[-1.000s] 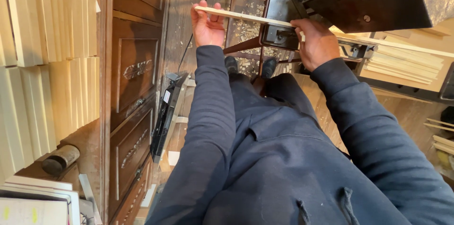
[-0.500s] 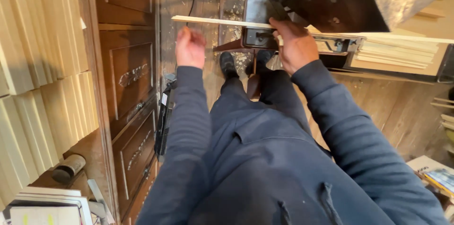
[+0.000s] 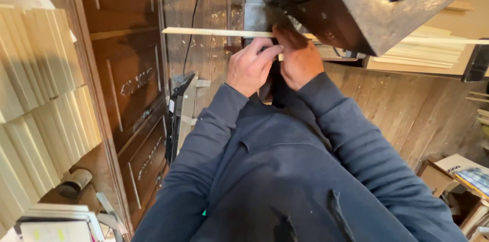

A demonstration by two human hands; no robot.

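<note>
taking the dark metal machine [image 3: 367, 3] at the top as the landmark and reading left to right: far to its left, pale wooden boards [image 3: 35, 94] stand stacked on edge against a dark carved wooden cabinet [image 3: 127, 89], and a black cable [image 3: 192, 18] runs down the wall between the cabinet and the machine. a long thin wooden strip [image 3: 214, 32] lies level, its free end sticking out to the machine's left and its far end showing again past the machine's right side. the left hand [image 3: 249, 66] sits just below the machine's front, fingers curled and pinching the strip from under and over. a second ago this hand held the strip's far left end, well apart from the other; it has since slid inward, so both hands now work side by side, almost touching. the right hand [image 3: 300, 59] is pressed against the strip directly under the machine's lower edge, fingers bent and closed on it, though the fingertips are partly hidden by the metal. the view has also drawn nearer to the machine. with both grips bunched at the machine's mouth, the strip looks steadied right at the working point rather than merely carried. to the machine's right, flat pale strips [image 3: 417, 56] lie piled on a bench.
</note>
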